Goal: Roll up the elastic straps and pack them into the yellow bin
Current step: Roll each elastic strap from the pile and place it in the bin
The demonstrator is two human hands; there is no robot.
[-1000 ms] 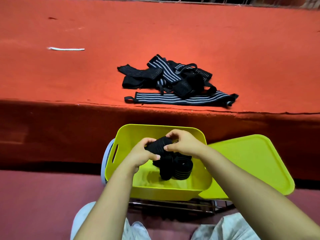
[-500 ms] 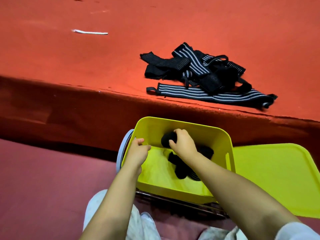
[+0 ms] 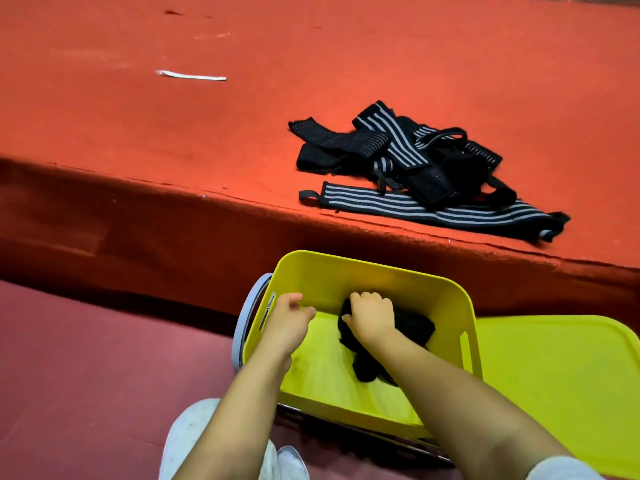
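Observation:
The yellow bin [image 3: 408, 282] stands in front of me below the red platform's edge. Inside it lie black rolled straps [image 3: 417, 329]. My right hand [image 3: 372, 318] is down in the bin, fingers curled over a rolled strap [image 3: 346, 315] against the far wall. My left hand [image 3: 287, 322] rests at the bin's left wall, fingers loosely curled and holding nothing. A tangled pile of unrolled black and grey-striped elastic straps [image 3: 415, 161] lies on the red platform, with one long striped strap [image 3: 433, 211] stretched along the edge.
The yellow lid [image 3: 561, 386] lies flat to the right of the bin. A grey ring-shaped object [image 3: 244, 323] sits against the bin's left side. A white strip [image 3: 190, 76] lies far back on the red platform [image 3: 173, 140]. My knees show at the bottom.
Both hands held the rolled strap above the bin a second ago. The right hand has since lowered it into the bin, and the left hand let go and moved to the left wall.

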